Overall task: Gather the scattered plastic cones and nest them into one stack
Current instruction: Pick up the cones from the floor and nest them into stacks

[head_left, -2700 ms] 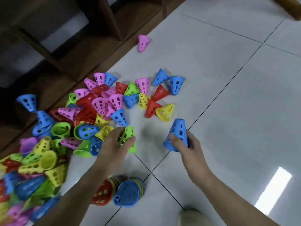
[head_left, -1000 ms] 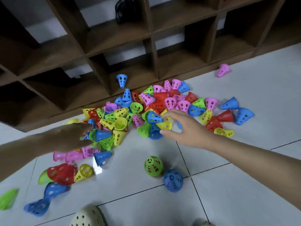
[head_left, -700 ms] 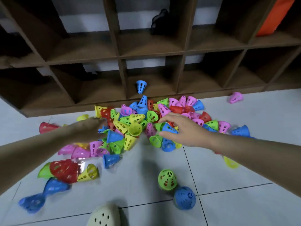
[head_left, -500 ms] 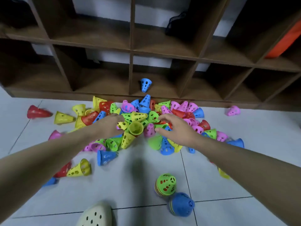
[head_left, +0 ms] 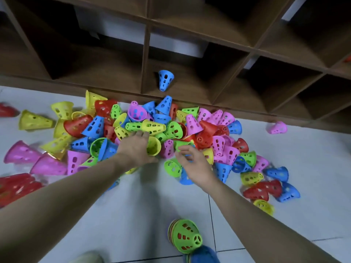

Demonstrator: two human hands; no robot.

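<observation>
Both hands pushed deeper into cone pile (head_left: pixel 171 133) since half a second ago | left hand (head_left: pixel 135 149) fingers around lime cone (head_left: pixel 152 146), on its side, mouth toward me | right hand (head_left: pixel 193 164) pinching green cone (head_left: pixel 182 144), axis unclear | one per hand to feed nested stacks (head_left: pixel 187 238) lying near my feet on floor (head_left: pixel 133 215).

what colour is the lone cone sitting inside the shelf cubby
Blue, with holes in its side. The cone lies alone in the wooden shelf; the head view shows it.
</observation>
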